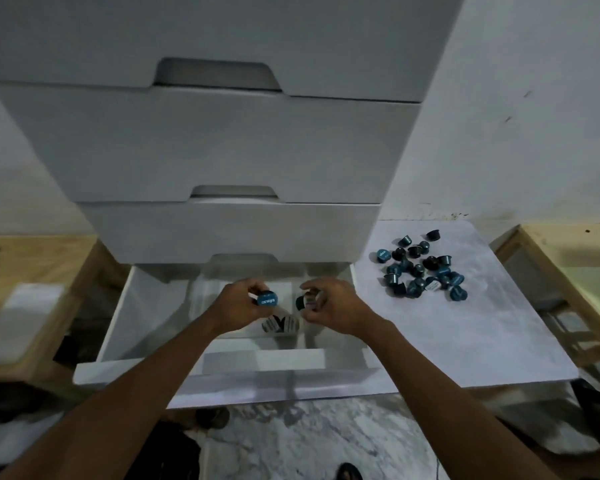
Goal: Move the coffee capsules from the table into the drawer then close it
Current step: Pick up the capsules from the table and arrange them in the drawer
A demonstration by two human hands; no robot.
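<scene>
both hands over the open bottom drawer: left hand pinching a blue-lidded capsule, right hand closed around a dark capsule. two capsules lie in a drawer compartment just below. farther right, the capsule pile sits on the white table, beside the drawer unit.

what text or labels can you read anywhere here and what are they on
Blue capsule lid in the left hand: white print, upside down and blurred, no letters sure.
Blue lid at the near-left edge of the capsule pile on the table: short white word, too small to read.
Capsule in the right hand and capsules in the drawer: pale markings, unreadable.
Nothing else carries text.
</scene>
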